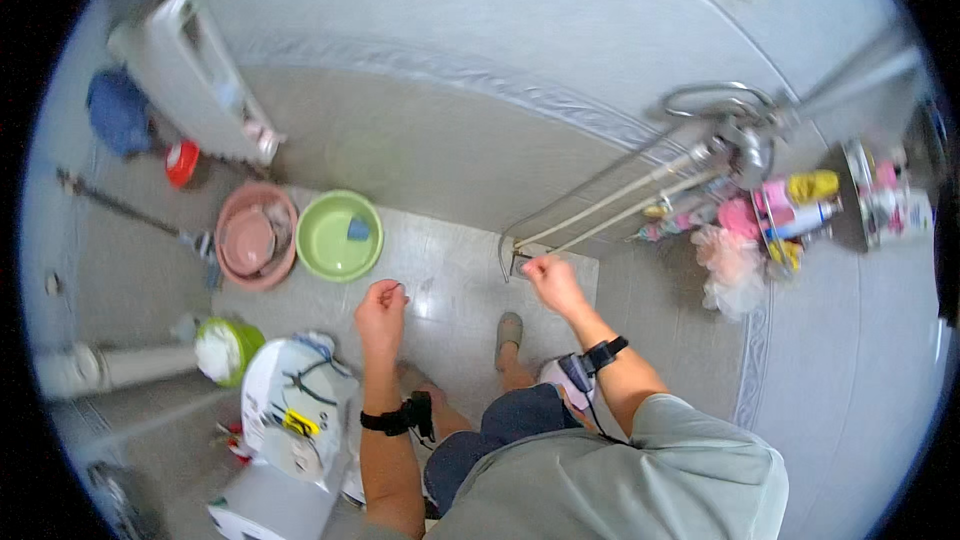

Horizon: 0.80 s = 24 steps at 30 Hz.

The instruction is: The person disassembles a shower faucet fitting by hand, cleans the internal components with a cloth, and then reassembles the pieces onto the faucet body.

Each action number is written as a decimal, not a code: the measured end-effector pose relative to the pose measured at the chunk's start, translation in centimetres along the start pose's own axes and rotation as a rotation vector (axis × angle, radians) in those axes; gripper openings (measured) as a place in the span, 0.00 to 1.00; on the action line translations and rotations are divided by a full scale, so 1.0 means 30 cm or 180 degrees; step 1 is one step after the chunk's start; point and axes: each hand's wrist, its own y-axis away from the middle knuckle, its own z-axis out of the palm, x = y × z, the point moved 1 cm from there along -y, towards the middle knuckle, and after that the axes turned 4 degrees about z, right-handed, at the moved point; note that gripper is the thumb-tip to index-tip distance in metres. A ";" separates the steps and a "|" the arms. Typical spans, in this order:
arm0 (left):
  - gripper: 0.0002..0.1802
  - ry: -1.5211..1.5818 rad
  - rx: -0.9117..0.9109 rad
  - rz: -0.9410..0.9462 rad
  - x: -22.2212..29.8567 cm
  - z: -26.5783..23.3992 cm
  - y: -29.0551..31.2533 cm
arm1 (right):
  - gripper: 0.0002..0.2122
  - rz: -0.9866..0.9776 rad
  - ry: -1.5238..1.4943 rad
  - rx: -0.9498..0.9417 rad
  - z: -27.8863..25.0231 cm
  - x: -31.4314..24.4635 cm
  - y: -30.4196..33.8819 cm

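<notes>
My left hand point(380, 318) is held in mid-air over the tiled floor, its fingers curled closed. Whatever it holds, if anything, is too small or hidden to make out. Nearest to it is a light green basin point(313, 250) with a small blue item point(357, 229) in it. My right hand point(555, 285) is also raised and closed, apart from the left, with its inside hidden from view. Beyond it, a floor drain point(519, 265) lies below two pale pipes point(610, 202). Each wrist wears a black strap.
A pink basin point(226, 267) stands beside the green one. At the left are a green bin point(240, 345) and a white washing machine or cabinet point(262, 420) with tools on top. A shower mixer point(745, 150) and rack point(775, 215) with bath puffs point(728, 265) line the right wall.
</notes>
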 end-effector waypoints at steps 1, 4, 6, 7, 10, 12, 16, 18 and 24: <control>0.07 0.0086 -0.0205 0.0063 0.061 0.066 -0.003 | 0.12 0.0058 -0.0009 0.0305 -0.061 0.069 -0.023; 0.08 0.0063 -0.0471 0.0445 0.349 0.314 0.031 | 0.18 0.0546 -0.0568 0.1308 -0.444 0.131 -0.103; 0.08 -0.0268 -0.0630 0.0903 0.460 0.459 0.042 | 0.19 0.0275 -0.0656 0.2262 -0.581 0.255 -0.172; 0.09 -0.0203 -0.0692 0.1042 0.526 0.532 0.045 | 0.23 0.0222 -0.0582 0.2553 -0.652 0.304 -0.215; 0.09 -0.0523 -0.1159 0.1419 0.708 0.713 0.064 | 0.30 -0.0011 -0.1110 0.2869 -0.810 0.379 -0.313; 0.10 -0.0351 -0.1436 0.1368 0.775 0.837 0.083 | 0.31 -0.0299 -0.1509 0.2706 -0.890 0.379 -0.363; 0.10 -0.0072 -0.1753 0.1272 0.881 1.053 0.115 | 0.29 -0.0817 -0.2266 0.1849 -0.952 0.365 -0.421; 0.10 -0.0176 -0.1837 0.1272 0.919 1.124 0.102 | 0.28 -0.1111 -0.2530 0.1525 -0.974 0.322 -0.428; 0.08 -0.0571 -0.1755 0.1975 1.034 1.305 0.035 | 0.21 -0.0983 -0.2237 0.1616 -0.959 0.341 -0.416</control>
